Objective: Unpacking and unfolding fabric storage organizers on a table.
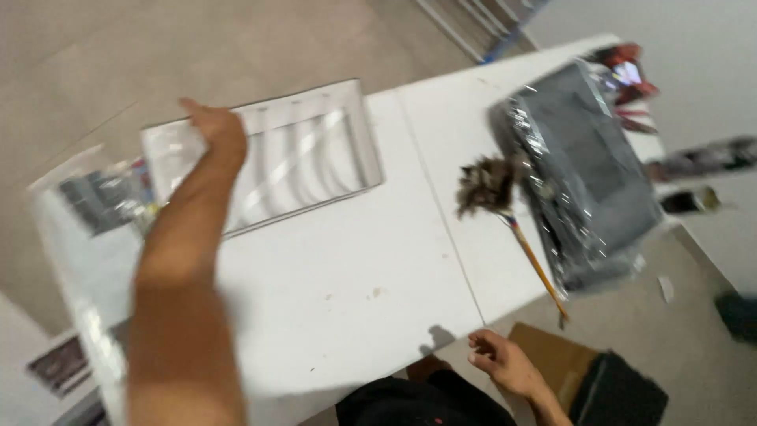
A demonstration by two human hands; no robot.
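My left hand (213,130) reaches across the white table (355,276) and rests on the far left edge of a shallow white tray (315,154) with curved ridges inside. Whether the fingers grip the rim is blurred. My right hand (501,363) hangs below the table's front edge, fingers loosely curled, holding nothing. A feather duster (489,189) with a thin orange handle lies on the table to the right of the tray.
A large grey pack in shiny plastic wrap (587,173) lies at the table's right end. Plastic-wrapped items (106,197) sit at the left end. A brown cardboard piece (556,355) and a dark object (619,390) lie on the floor below.
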